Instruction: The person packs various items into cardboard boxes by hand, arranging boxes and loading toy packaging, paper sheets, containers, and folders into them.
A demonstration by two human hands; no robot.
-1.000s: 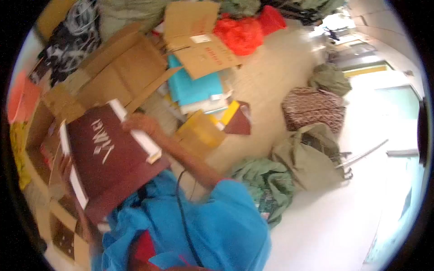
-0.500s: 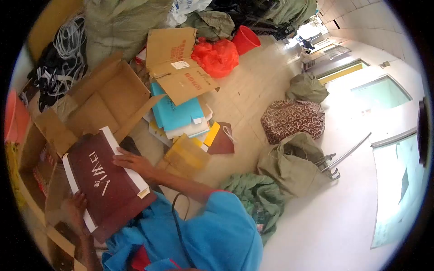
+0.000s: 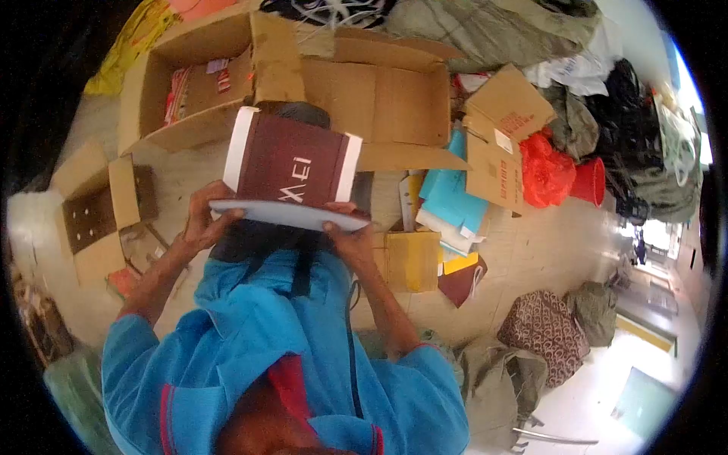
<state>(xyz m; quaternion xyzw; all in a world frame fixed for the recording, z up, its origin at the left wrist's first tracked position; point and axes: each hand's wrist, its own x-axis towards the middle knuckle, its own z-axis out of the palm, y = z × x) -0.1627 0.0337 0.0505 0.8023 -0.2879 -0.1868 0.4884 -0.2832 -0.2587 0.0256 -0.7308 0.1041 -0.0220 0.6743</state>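
A maroon printed card sheet (image 3: 284,163) with white side strips and white lettering lies over my lap. Its near edge is bent up, showing a pale grey underside that covers part of the lettering. My left hand (image 3: 205,218) grips the left end of this bent edge, thumb on the near face. At the other end, my right hand (image 3: 353,236) pinches the edge, with fingertips showing behind it and the thumb in front.
Open cardboard boxes (image 3: 197,125) stand ahead, with a smaller box (image 3: 95,212) to the left. On the right are blue folders (image 3: 453,193), a maroon paper bag (image 3: 462,287) with a white cord, a red plastic bag (image 3: 547,173), a red bucket (image 3: 588,182) and a patterned bag (image 3: 542,334).
My view has turned, levelling the scene. The sheet lay flat before; its near edge is now bent up. Both hands have moved from its sides to the ends of that edge.
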